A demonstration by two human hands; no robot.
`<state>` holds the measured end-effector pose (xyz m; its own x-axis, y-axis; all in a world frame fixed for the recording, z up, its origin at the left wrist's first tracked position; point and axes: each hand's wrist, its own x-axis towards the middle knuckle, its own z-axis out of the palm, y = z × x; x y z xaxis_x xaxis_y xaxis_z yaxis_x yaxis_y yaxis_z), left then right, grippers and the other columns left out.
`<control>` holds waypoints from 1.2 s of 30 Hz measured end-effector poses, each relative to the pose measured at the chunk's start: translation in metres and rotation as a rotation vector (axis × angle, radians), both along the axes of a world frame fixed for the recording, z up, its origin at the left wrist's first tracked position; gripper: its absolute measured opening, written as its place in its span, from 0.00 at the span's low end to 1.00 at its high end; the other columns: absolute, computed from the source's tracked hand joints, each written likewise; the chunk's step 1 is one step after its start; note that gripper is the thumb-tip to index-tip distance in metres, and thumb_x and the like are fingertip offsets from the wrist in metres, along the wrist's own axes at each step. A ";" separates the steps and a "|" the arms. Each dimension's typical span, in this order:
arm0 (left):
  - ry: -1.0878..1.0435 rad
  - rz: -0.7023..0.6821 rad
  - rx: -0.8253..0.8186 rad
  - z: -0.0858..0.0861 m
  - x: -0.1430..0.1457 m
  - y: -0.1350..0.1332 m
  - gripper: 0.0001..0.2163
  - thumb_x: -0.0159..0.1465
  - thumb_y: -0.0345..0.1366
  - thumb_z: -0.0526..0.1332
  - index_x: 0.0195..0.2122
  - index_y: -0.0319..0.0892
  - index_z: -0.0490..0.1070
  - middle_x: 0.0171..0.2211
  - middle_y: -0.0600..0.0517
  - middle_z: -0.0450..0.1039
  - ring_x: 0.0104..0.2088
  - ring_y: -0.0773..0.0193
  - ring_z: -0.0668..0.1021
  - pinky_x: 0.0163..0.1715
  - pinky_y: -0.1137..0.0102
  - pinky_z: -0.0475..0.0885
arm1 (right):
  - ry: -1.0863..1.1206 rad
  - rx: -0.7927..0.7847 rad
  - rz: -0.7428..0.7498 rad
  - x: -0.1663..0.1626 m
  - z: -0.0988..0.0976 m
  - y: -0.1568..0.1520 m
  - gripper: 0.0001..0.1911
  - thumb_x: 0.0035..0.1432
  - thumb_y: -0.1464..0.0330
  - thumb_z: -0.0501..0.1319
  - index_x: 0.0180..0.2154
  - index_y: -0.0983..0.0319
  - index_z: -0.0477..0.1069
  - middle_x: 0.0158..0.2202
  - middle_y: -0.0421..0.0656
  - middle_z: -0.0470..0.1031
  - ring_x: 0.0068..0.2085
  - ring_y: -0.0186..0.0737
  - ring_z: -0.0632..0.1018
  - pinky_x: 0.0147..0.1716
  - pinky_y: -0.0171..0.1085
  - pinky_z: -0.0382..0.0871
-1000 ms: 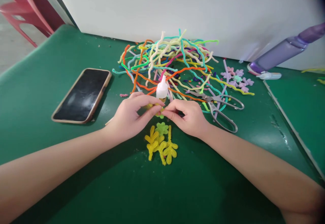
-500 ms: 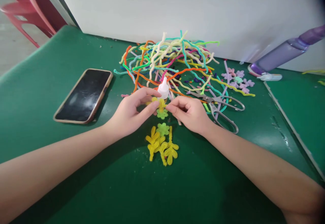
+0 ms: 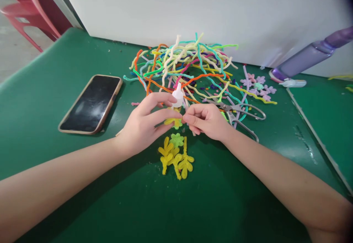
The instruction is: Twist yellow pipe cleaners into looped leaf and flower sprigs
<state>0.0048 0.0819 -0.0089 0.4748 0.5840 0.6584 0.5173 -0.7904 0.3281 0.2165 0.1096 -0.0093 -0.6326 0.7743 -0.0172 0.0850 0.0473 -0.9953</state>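
Note:
Between my hands is a yellow pipe-cleaner piece with looped petals [image 3: 172, 121]. My left hand [image 3: 143, 123] holds it in a pinch, partly covering it. The thumb and forefinger of my right hand [image 3: 206, 122] are pressed together at its right end. Just past it stands a white nozzle bottle [image 3: 178, 97], near my left fingertips. A light green pipe-cleaner flower shows partly beneath the yellow piece. Closer to me on the table lie another light green flower [image 3: 177, 140] and several yellow leaf-like sprigs [image 3: 186, 164].
Behind my hands spreads a tangled heap of coloured pipe cleaners [image 3: 182, 57]. Grey-handled scissors [image 3: 234, 109] lie beside my right hand. A phone [image 3: 91, 103] is at left. Lilac flowers [image 3: 259, 85] and a purple bottle [image 3: 306, 60] are at right by the white wall [image 3: 193, 7].
My left hand has shifted slightly right and its fingers have stretched out toward my right fingertips. The yellow piece has turned and sits lower, covering more of the green flower.

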 end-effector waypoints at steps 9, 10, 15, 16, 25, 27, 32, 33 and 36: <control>-0.050 0.012 -0.163 0.001 0.002 -0.002 0.01 0.62 0.29 0.62 0.33 0.41 0.71 0.37 0.49 0.74 0.39 0.63 0.77 0.41 0.66 0.72 | -0.031 0.064 0.004 -0.002 -0.001 -0.005 0.11 0.57 0.63 0.65 0.28 0.64 0.69 0.14 0.33 0.66 0.17 0.24 0.64 0.18 0.27 0.57; -0.076 0.018 -0.227 0.002 0.003 -0.002 0.02 0.62 0.30 0.62 0.32 0.41 0.71 0.37 0.50 0.74 0.39 0.63 0.77 0.41 0.67 0.72 | -0.044 0.102 -0.017 -0.003 -0.002 -0.007 0.11 0.57 0.63 0.65 0.29 0.64 0.70 0.15 0.33 0.66 0.17 0.24 0.64 0.18 0.27 0.57; -0.181 0.065 -0.628 0.003 0.004 0.001 0.06 0.62 0.36 0.62 0.31 0.40 0.71 0.34 0.50 0.75 0.36 0.64 0.78 0.39 0.70 0.72 | -0.181 0.503 -0.157 -0.005 -0.003 -0.015 0.11 0.60 0.63 0.62 0.29 0.64 0.71 0.18 0.34 0.69 0.20 0.25 0.67 0.22 0.28 0.60; -0.195 0.075 -0.703 0.003 0.004 0.002 0.06 0.62 0.38 0.62 0.32 0.40 0.72 0.33 0.51 0.76 0.35 0.64 0.78 0.37 0.70 0.72 | -0.205 0.589 -0.179 -0.005 -0.004 -0.015 0.11 0.60 0.63 0.62 0.29 0.63 0.71 0.18 0.34 0.69 0.20 0.25 0.67 0.22 0.28 0.60; -0.389 0.020 -0.922 0.004 0.005 0.003 0.08 0.57 0.38 0.66 0.27 0.40 0.72 0.23 0.54 0.73 0.22 0.69 0.75 0.24 0.74 0.72 | -0.307 0.922 -0.131 -0.006 -0.010 -0.013 0.13 0.61 0.62 0.60 0.26 0.62 0.71 0.18 0.36 0.70 0.20 0.29 0.69 0.22 0.32 0.58; -0.422 0.022 -0.914 0.004 0.005 0.003 0.07 0.56 0.38 0.67 0.28 0.39 0.73 0.24 0.54 0.73 0.23 0.68 0.74 0.25 0.74 0.72 | -0.334 0.875 -0.069 -0.006 -0.010 -0.013 0.14 0.61 0.60 0.59 0.27 0.62 0.70 0.17 0.35 0.68 0.20 0.29 0.68 0.22 0.32 0.57; -0.401 0.014 -0.933 0.003 0.003 0.005 0.08 0.58 0.38 0.66 0.28 0.39 0.73 0.22 0.55 0.70 0.22 0.71 0.72 0.22 0.76 0.68 | -0.286 0.681 -0.082 -0.006 -0.006 -0.016 0.12 0.63 0.61 0.57 0.36 0.63 0.70 0.23 0.37 0.74 0.21 0.27 0.69 0.22 0.30 0.61; -0.361 0.011 -0.947 0.003 0.003 0.005 0.09 0.58 0.39 0.66 0.27 0.39 0.72 0.21 0.56 0.69 0.21 0.71 0.70 0.21 0.77 0.66 | -0.273 0.661 -0.101 -0.005 -0.006 -0.016 0.11 0.63 0.61 0.57 0.37 0.64 0.70 0.24 0.37 0.74 0.21 0.27 0.70 0.22 0.29 0.61; -0.264 -0.011 -0.991 0.002 0.001 0.005 0.10 0.59 0.40 0.65 0.26 0.39 0.71 0.19 0.57 0.65 0.20 0.72 0.67 0.18 0.77 0.60 | -0.234 0.636 -0.130 -0.004 -0.005 -0.015 0.10 0.62 0.62 0.58 0.37 0.63 0.70 0.24 0.37 0.74 0.22 0.28 0.71 0.24 0.29 0.64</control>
